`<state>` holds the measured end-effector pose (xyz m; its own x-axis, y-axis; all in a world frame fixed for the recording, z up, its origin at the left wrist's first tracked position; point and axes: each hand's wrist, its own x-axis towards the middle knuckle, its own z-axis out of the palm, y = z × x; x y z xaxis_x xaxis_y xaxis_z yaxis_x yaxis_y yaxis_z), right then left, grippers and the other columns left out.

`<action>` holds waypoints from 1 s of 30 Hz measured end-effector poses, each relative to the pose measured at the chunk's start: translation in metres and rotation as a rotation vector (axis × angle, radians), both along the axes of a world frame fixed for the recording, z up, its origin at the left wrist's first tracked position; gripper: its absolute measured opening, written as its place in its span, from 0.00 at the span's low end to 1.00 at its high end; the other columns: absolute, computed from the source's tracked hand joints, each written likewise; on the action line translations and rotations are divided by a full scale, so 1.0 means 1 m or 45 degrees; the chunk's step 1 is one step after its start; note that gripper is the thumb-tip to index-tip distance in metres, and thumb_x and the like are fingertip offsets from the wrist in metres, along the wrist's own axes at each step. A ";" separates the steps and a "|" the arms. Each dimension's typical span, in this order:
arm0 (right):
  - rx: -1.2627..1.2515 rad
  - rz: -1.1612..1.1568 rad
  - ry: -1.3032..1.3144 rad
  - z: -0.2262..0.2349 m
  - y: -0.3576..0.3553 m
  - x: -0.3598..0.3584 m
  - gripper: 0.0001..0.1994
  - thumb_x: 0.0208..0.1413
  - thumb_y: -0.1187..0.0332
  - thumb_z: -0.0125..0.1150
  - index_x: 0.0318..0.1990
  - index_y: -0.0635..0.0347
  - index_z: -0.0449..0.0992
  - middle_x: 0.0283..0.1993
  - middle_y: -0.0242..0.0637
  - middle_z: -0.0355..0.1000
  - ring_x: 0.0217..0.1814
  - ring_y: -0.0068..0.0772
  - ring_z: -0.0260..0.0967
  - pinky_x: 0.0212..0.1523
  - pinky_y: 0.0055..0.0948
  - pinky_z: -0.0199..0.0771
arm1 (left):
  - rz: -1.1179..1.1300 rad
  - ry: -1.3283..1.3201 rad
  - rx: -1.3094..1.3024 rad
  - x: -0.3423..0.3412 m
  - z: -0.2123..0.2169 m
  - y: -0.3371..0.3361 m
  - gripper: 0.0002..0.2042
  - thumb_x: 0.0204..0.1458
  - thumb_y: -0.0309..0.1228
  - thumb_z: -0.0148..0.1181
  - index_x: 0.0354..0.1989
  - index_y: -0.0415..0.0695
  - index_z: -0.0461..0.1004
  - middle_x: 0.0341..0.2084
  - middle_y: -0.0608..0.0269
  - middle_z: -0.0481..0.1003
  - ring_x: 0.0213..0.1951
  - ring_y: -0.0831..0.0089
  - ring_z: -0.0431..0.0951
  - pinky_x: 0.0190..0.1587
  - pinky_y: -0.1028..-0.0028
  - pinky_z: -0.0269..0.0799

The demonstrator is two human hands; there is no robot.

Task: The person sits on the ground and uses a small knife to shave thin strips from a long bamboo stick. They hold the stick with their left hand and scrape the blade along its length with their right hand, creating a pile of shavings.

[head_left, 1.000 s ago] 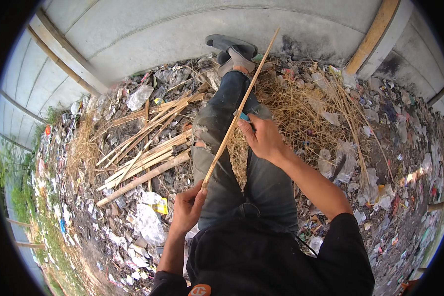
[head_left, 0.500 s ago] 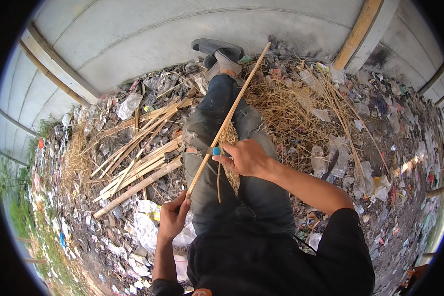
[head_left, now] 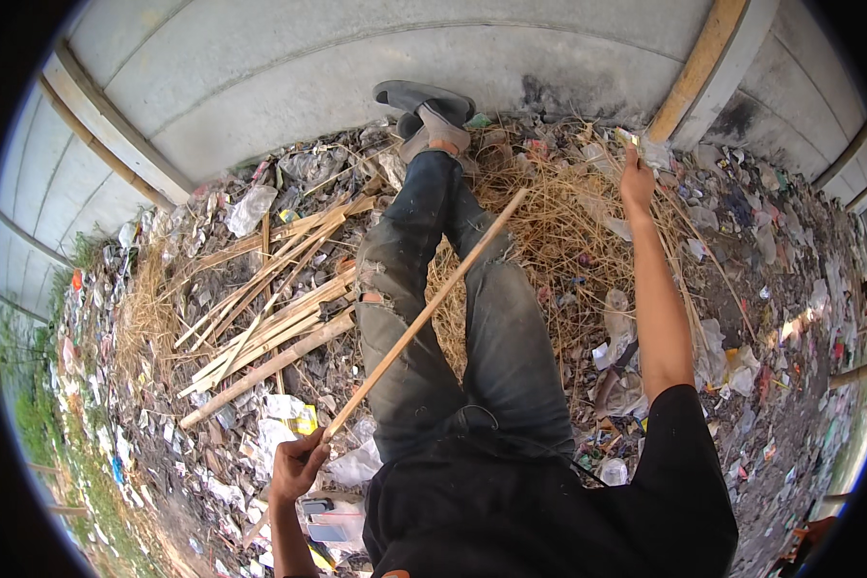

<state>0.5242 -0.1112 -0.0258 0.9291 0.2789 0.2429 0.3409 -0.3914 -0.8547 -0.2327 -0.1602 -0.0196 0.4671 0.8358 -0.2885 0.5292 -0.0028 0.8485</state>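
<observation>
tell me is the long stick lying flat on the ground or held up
Held up: the left hand grips the stick at its lower end, slanting above the legs.

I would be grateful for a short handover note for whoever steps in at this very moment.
Left hand: closed on the lower end of a long bamboo strip, which slants up across the lap toward the straw heap.
Right hand: stretched out far over the straw; it may pinch something small, too blurred to tell.
Things: a bundle of split bamboo slats lies on the littered ground at the left; the legs stretch toward the concrete wall.
Done: one strip is in hand, off the bundle.
Left: many slats lie in the bundle, untouched.
</observation>
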 end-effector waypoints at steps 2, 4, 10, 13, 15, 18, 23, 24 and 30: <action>-0.056 0.108 0.012 0.006 -0.007 -0.007 0.35 0.73 0.39 0.47 0.26 0.66 0.71 0.21 0.37 0.63 0.24 0.34 0.58 0.32 0.48 0.57 | 0.152 -0.065 -0.018 0.019 0.003 -0.001 0.22 0.67 0.32 0.64 0.62 0.26 0.74 0.29 0.74 0.76 0.30 0.87 0.68 0.32 0.81 0.65; -0.070 0.241 0.080 0.008 -0.010 -0.015 0.34 0.72 0.40 0.48 0.26 0.64 0.71 0.23 0.36 0.64 0.25 0.32 0.59 0.31 0.45 0.56 | 0.228 -0.092 0.007 0.050 0.005 0.010 0.23 0.68 0.33 0.63 0.63 0.26 0.73 0.29 0.74 0.75 0.31 0.87 0.67 0.32 0.81 0.65; 0.129 0.849 -0.009 0.040 0.003 -0.138 0.26 0.74 0.45 0.51 0.31 0.58 0.71 0.19 0.29 0.56 0.23 0.26 0.53 0.28 0.37 0.53 | 0.235 -0.258 0.134 0.121 0.017 0.031 0.23 0.70 0.35 0.61 0.65 0.29 0.73 0.30 0.75 0.73 0.32 0.87 0.66 0.35 0.83 0.63; -0.070 1.232 -0.187 0.072 -0.009 -0.233 0.27 0.73 0.45 0.52 0.32 0.63 0.73 0.20 0.41 0.67 0.22 0.40 0.65 0.27 0.42 0.62 | 0.200 -0.336 0.139 0.152 0.022 0.035 0.22 0.70 0.34 0.60 0.64 0.30 0.74 0.29 0.76 0.71 0.32 0.88 0.64 0.33 0.82 0.62; -0.204 1.417 -0.364 0.061 -0.021 -0.279 0.26 0.71 0.45 0.54 0.33 0.62 0.75 0.20 0.49 0.72 0.23 0.55 0.74 0.27 0.49 0.70 | 0.178 -0.391 0.065 0.172 0.030 0.037 0.21 0.70 0.34 0.60 0.64 0.31 0.74 0.29 0.77 0.70 0.31 0.88 0.63 0.32 0.82 0.61; -0.222 1.596 -0.511 0.053 -0.037 -0.323 0.26 0.71 0.44 0.55 0.35 0.62 0.76 0.20 0.52 0.73 0.24 0.60 0.76 0.25 0.55 0.70 | 0.135 -0.247 0.355 0.192 0.036 0.035 0.20 0.68 0.35 0.62 0.62 0.33 0.77 0.23 0.76 0.66 0.27 0.88 0.61 0.28 0.79 0.58; -0.176 1.145 -0.189 0.076 0.001 -0.255 0.28 0.73 0.44 0.50 0.35 0.63 0.79 0.22 0.53 0.75 0.28 0.60 0.77 0.28 0.52 0.72 | 0.103 -0.130 0.408 0.180 0.036 0.024 0.22 0.67 0.35 0.64 0.61 0.30 0.76 0.19 0.70 0.66 0.25 0.87 0.63 0.27 0.78 0.61; -0.192 1.163 -0.152 0.076 -0.001 -0.247 0.28 0.73 0.44 0.51 0.36 0.64 0.79 0.23 0.53 0.75 0.28 0.60 0.77 0.28 0.53 0.72 | 0.068 -0.039 0.356 0.180 0.045 0.017 0.23 0.67 0.35 0.64 0.62 0.29 0.75 0.19 0.72 0.67 0.24 0.87 0.63 0.26 0.78 0.60; -0.245 1.615 -0.496 0.053 -0.043 -0.315 0.27 0.71 0.44 0.54 0.35 0.63 0.79 0.23 0.56 0.75 0.29 0.63 0.77 0.30 0.56 0.73 | 0.095 -0.264 0.266 0.199 0.040 0.025 0.23 0.68 0.36 0.62 0.63 0.29 0.75 0.20 0.76 0.68 0.25 0.88 0.62 0.26 0.78 0.58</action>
